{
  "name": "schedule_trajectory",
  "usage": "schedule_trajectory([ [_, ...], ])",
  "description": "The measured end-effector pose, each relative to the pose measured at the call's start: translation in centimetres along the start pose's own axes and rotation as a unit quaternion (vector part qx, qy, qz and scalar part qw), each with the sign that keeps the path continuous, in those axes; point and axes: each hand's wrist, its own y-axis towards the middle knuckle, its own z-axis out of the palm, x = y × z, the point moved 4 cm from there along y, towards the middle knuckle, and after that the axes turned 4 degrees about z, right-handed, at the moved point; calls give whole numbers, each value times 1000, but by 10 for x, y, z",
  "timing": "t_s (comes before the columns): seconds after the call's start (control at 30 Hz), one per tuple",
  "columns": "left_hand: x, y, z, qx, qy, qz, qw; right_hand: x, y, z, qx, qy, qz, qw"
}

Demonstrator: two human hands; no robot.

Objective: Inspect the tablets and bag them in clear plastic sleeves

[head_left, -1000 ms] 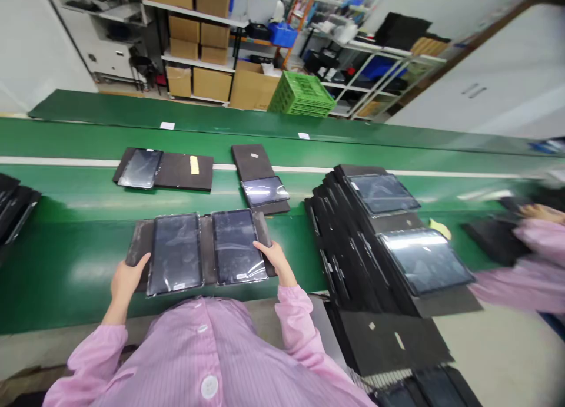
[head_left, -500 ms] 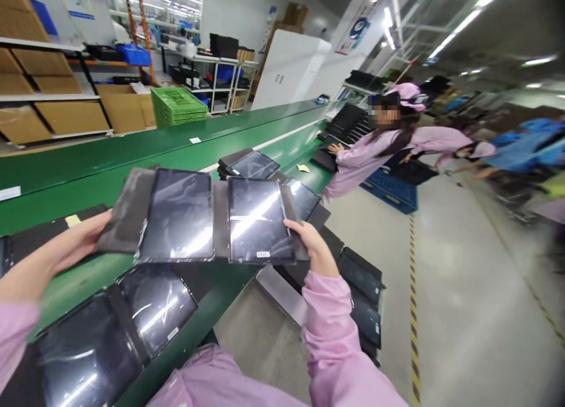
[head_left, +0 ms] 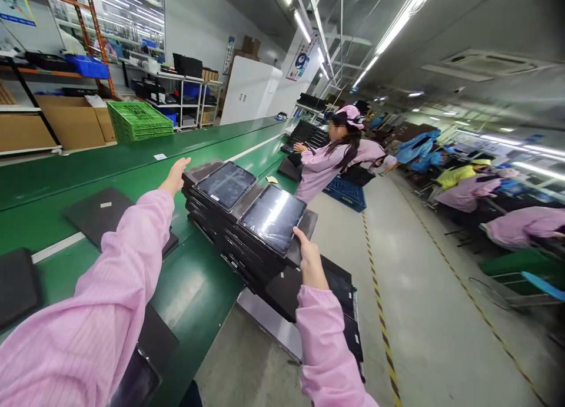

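A dark foam tray [head_left: 248,198] with two glossy, tablet-like screen panels lies on top of a tall stack of similar trays [head_left: 229,248]. The left screen panel [head_left: 227,184] and the right screen panel [head_left: 274,218] both carry clear film. My left hand [head_left: 177,174] is stretched out at the tray's far left corner, its fingers extended. At the near right end, my right hand [head_left: 309,254] has its thumb on the tray's edge; its other fingers are partly hidden. Another screen panel [head_left: 136,380] shows below my left sleeve.
Dark flat pieces [head_left: 103,212] lie on the green conveyor [head_left: 194,289]. More loaded trays [head_left: 346,301] stand low on the right. A co-worker in pink [head_left: 329,159] handles dark trays further along. Behind are green crates [head_left: 139,121] and a blue crate [head_left: 346,192].
The tray with two screen panels has moved from between my hands onto the stack. My left hand has come off its end. The view has turned right.
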Motion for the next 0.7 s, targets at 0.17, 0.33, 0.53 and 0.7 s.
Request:
schedule_trajectory([
  [0.17,36,-19,5,-9,64,28,997,-27,17,4,-34,-26,11,999],
  [0.33,99,-105,-30,-62,108,-34,992,-18,26,-4,-73,-65,-50,994],
  [0.53,183,-236,-47,-24,109,-186,976,-65,-5,-32,-114,-70,-76,988],
  [0.7,207,-265,-41,26,73,-265,961,-105,-32,-29,-32,-77,-89,993],
])
